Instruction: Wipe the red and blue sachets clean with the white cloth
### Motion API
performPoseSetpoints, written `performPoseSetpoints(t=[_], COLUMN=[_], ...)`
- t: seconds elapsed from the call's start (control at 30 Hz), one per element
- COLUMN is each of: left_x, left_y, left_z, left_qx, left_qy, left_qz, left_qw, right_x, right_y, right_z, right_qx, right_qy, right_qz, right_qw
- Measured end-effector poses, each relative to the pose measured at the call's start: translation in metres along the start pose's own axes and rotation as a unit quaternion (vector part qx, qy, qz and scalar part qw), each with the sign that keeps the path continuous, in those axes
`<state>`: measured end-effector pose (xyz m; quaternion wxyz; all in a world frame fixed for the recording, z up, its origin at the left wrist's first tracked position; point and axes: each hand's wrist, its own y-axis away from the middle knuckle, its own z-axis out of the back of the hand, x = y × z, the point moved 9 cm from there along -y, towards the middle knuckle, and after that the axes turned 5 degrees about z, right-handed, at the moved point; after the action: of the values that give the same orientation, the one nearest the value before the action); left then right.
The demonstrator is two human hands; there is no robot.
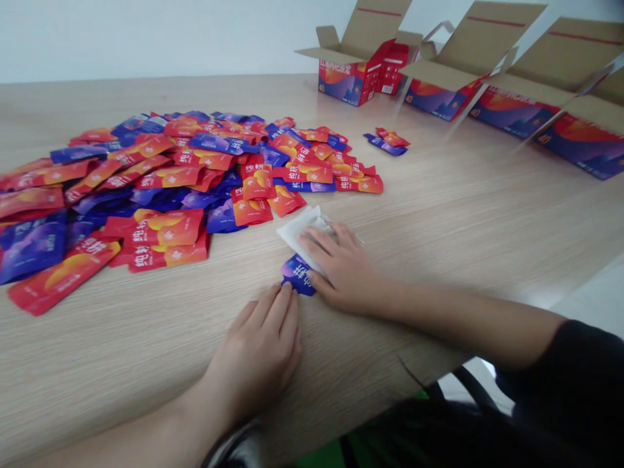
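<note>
On the light wood-grain table [439, 221] lies a large loose pile of red-orange and blue-purple foil pouches [195, 175], printed with Chinese characters. My right hand [344, 270] is curled over a crumpled white packet [302, 237], and its fingers also overlap a blue-purple pouch [297, 276]. My left hand [256, 351] rests on the table, its fingertips touching that pouch's lower edge. The pouch's upper corner is hidden under the white packet and my right fingers.
Several open cardboard cartons [441, 97] with red and blue printed sides stand along the far right of the table. A small stack of pouches [385, 142] lies in front of them. My dark sleeve [560, 364] shows at lower right.
</note>
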<state>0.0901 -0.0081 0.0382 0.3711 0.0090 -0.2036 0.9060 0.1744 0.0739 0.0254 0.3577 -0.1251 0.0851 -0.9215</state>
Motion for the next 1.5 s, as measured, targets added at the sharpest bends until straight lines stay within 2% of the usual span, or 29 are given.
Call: performPoseSetpoints(t=[0.07,0.13,0.3,0.37,0.43,0.5,0.53,0.63,0.7,0.73,0.83,0.9,0.93,1.07,1.13,1.2,1.27,1.3,1.43,1.5], left_x=[0.000,0.001,0.001,0.002,0.004,0.004,0.004,0.003,0.003,0.003,0.004,0.004,0.004,0.003,0.004,0.004,0.003,0.003,0.002,0.002], left_y=[0.000,-0.001,0.000,0.001,0.001,0.001,0.001,0.001,0.001,0.001,0.000,-0.001,-0.001,0.000,-0.001,-0.001,-0.001,0.000,0.001,0.000], left_z=[0.001,0.001,0.000,-0.001,-0.001,-0.001,-0.001,-0.003,-0.003,-0.003,-0.001,-0.001,-0.001,-0.001,-0.001,-0.001,0.000,0.000,0.000,0.000], left_qx=[-0.003,-0.004,0.003,0.007,0.011,0.010,0.010,0.012,0.013,0.011,0.009,0.009,0.009,0.006,0.004,0.003,0.002,0.002,0.004,0.003], left_qy=[0.004,0.006,0.000,0.000,0.005,0.009,0.010,0.008,0.010,0.012,0.018,0.017,0.015,0.006,0.007,0.010,0.012,0.012,0.008,0.009], left_qz=[0.002,0.003,-0.002,0.002,0.008,0.010,0.010,0.007,0.007,0.008,0.014,0.014,0.013,0.010,0.012,0.014,0.013,0.012,0.010,0.010], left_qw=[1.000,1.000,1.000,1.000,1.000,1.000,1.000,1.000,1.000,1.000,1.000,1.000,1.000,1.000,1.000,1.000,1.000,1.000,1.000,1.000], right_x=[0.018,0.023,-0.012,-0.005,0.012,0.019,0.015,-0.010,-0.013,-0.008,0.019,0.023,0.018,-0.012,-0.003,0.018,0.025,0.021,-0.007,0.001], right_y=[0.002,0.002,0.000,0.001,0.002,0.002,0.001,0.000,0.001,0.002,0.003,0.003,0.002,0.001,0.002,0.003,0.003,0.002,0.001,0.003], right_z=[-0.003,-0.005,0.002,0.001,-0.001,-0.002,-0.001,0.001,0.001,0.000,-0.004,-0.004,-0.003,0.003,0.001,-0.003,-0.005,-0.005,-0.001,-0.002], right_qx=[0.013,0.023,-0.002,-0.001,0.012,0.021,0.021,0.006,-0.001,-0.001,0.012,0.021,0.021,0.001,0.001,0.012,0.021,0.023,0.023,0.030], right_qy=[-0.009,-0.015,-0.003,-0.006,-0.017,-0.028,-0.030,-0.011,0.007,0.011,-0.001,-0.012,-0.012,0.009,0.009,-0.005,-0.016,-0.015,0.020,0.030], right_qz=[0.066,0.093,-0.037,-0.017,0.049,0.085,0.077,-0.021,-0.055,-0.045,0.052,0.085,0.073,-0.047,-0.029,0.043,0.082,0.074,-0.028,-0.009], right_qw=[0.998,0.995,0.999,1.000,0.999,0.996,0.996,1.000,0.998,0.999,0.999,0.996,0.997,0.999,1.000,0.999,0.996,0.997,0.999,0.999])
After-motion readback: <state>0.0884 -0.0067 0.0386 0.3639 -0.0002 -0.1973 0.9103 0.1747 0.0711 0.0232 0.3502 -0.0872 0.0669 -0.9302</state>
